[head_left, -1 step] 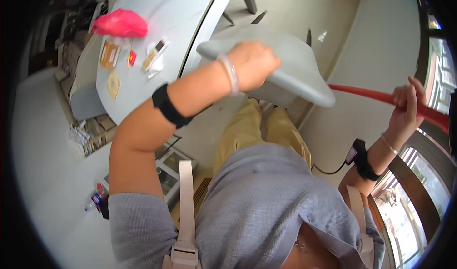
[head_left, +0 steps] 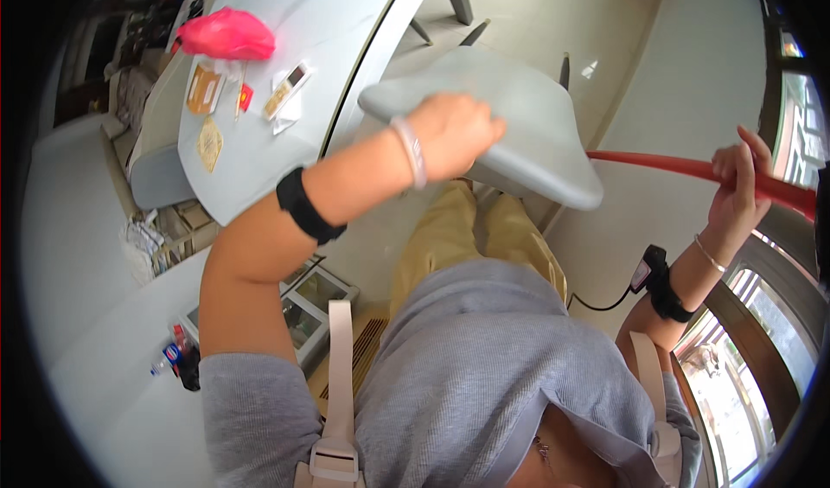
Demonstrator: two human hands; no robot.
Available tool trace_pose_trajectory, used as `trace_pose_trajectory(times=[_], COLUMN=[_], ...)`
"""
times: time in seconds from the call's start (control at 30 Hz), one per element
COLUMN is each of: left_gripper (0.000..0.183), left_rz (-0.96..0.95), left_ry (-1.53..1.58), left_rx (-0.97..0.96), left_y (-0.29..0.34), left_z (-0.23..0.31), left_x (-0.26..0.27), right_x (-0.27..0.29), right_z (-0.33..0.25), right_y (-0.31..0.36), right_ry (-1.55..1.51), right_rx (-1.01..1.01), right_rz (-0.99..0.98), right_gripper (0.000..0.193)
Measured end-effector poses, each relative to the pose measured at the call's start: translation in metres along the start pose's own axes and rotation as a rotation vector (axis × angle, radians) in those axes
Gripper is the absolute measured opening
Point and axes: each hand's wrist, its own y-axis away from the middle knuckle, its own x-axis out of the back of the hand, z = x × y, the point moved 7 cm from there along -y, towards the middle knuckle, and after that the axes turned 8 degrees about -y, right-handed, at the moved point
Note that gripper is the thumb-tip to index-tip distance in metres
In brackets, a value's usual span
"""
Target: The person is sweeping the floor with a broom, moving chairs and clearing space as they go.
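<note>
Left hand [head_left: 454, 135] curled fist-like over grey chair [head_left: 532, 112]; I can't tell whether it grips anything. Right hand [head_left: 737, 175] wrapped around red shaft [head_left: 653, 163], which runs from chair's edge toward windows [head_left: 801, 125].

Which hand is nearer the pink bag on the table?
Left. The left hand is to the right of the pink bag; the right hand is much farther right, holding the red strip.
</note>
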Motion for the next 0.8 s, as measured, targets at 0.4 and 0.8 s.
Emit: trace_pose_trajectory(times=[0.4, 0.8], left_gripper=[0.001, 0.001], left_rz=[0.279, 0.289], left_ry=[-0.091, 0.039], left_rx=[0.018, 0.084], left_y=[0.088, 0.148], left_z=[0.037, 0.086], left_x=[0.022, 0.006], right_x=[-0.074, -0.096], right_z=[-0.002, -0.008], right_y=[0.016, 0.043], right_ry=[0.058, 0.099], right_rx=[-0.017, 0.012], right_rz=[-0.152, -0.161], right_gripper=[0.013, 0.014])
